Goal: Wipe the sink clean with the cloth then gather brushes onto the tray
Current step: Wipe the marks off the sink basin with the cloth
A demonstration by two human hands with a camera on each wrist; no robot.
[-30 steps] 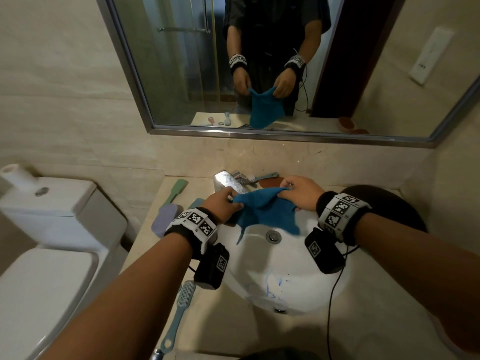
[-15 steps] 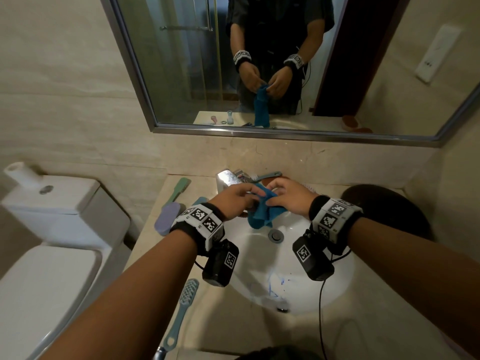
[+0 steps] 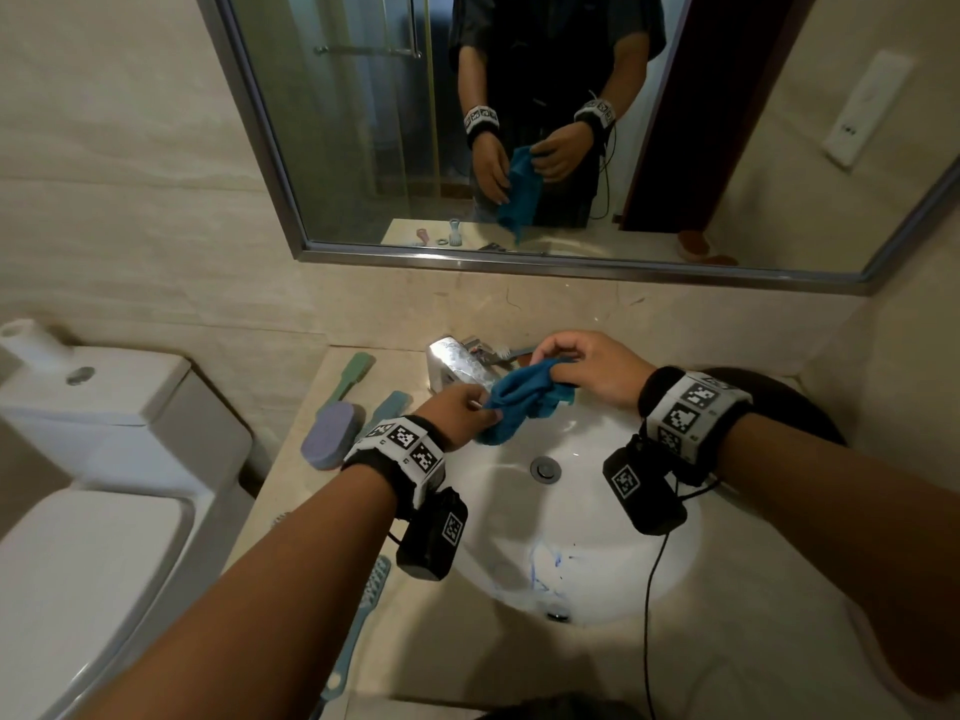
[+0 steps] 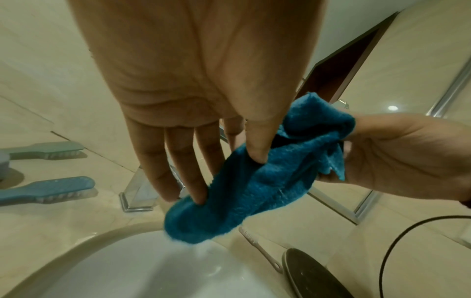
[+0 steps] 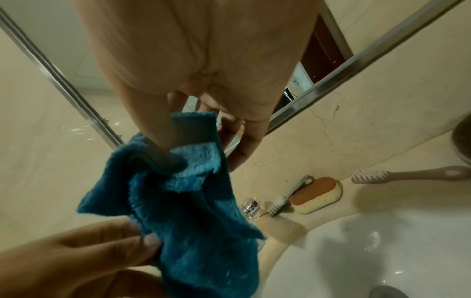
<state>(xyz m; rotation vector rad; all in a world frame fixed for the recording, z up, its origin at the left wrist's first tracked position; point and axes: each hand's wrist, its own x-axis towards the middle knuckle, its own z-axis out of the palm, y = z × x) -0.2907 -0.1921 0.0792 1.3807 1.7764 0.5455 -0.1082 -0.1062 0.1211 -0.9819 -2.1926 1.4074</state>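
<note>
Both hands hold the cloth (image 3: 522, 400) above the sink (image 3: 597, 517) — left hand (image 3: 457, 414) pinching its lower end, right hand (image 3: 592, 368) gripping the upper. Brushes (image 3: 358, 623) lie on the bench (image 3: 727, 641).

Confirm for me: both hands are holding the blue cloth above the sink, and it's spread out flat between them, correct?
Not quite. The left hand and right hand do both hold the blue cloth above the sink, but it is bunched up between them, not spread flat. The left wrist view shows the crumpled folds most clearly.
</note>
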